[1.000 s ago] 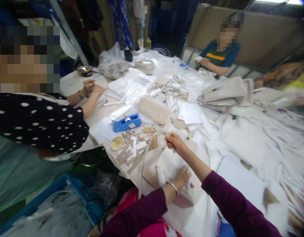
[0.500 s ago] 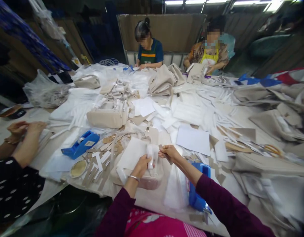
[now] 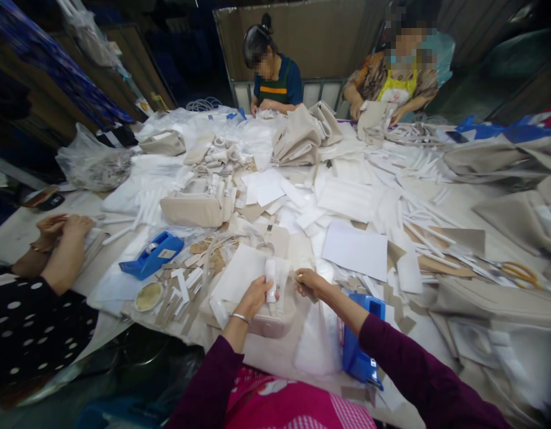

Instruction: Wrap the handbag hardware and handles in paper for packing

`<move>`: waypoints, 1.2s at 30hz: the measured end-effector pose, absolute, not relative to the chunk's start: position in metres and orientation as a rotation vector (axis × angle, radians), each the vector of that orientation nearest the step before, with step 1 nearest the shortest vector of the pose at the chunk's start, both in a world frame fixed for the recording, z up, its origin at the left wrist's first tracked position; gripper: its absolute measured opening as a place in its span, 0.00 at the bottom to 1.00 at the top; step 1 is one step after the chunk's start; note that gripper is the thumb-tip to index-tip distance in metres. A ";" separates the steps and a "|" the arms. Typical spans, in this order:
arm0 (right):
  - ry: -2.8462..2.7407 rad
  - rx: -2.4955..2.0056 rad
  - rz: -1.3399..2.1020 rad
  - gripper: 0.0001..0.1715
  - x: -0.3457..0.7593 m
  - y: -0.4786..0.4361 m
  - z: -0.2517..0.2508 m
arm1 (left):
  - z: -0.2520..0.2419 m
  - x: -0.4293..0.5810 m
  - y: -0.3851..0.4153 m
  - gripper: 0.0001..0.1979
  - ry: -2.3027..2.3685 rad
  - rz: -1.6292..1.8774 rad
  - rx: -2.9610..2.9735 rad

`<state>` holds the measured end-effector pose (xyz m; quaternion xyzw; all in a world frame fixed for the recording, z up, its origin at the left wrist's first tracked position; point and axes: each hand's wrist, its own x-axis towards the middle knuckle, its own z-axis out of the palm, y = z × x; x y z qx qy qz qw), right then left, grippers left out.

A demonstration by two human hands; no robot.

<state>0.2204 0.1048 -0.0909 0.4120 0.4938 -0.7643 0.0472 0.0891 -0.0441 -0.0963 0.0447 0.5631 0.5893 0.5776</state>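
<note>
Between both grips — white roll (image 3: pixel 270 285)

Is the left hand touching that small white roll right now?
Touching: the head view shows the left hand with fingers wrapped around the white roll, no gap.

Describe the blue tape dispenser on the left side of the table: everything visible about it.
The blue tape dispenser looks like moulded plastic, long and low, holding a pale roll near its middle and bearing a small light label on its side. It lies at an angle on a white sheet, beside scattered tan and white strips. No hand touches it.
</note>
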 end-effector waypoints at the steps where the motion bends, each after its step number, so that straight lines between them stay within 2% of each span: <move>1: 1.494 1.235 -2.300 0.09 0.222 0.103 -0.093 | -0.097 0.089 -0.044 0.09 1.316 1.375 0.102; 8: 1.523 1.249 -2.085 0.04 0.222 0.107 -0.098 | -0.094 0.087 -0.044 0.14 1.295 1.369 0.081; 15: 1.602 1.202 -1.947 0.11 0.192 0.112 -0.103 | -0.093 0.088 -0.042 0.20 1.331 1.421 -0.039; 21: 1.591 1.176 -2.029 0.06 0.168 0.111 -0.116 | -0.093 0.086 -0.041 0.18 1.290 1.417 -0.018; 28: 1.632 1.054 -2.165 0.13 0.165 0.112 -0.123 | -0.100 0.084 -0.045 0.18 1.266 1.425 0.029; 32: 1.597 0.910 -2.103 0.07 0.179 0.126 -0.123 | -0.101 0.085 -0.046 0.19 1.280 1.424 0.031; 36: 1.632 0.890 -2.132 0.06 0.184 0.127 -0.127 | -0.096 0.086 -0.046 0.18 1.289 1.419 0.037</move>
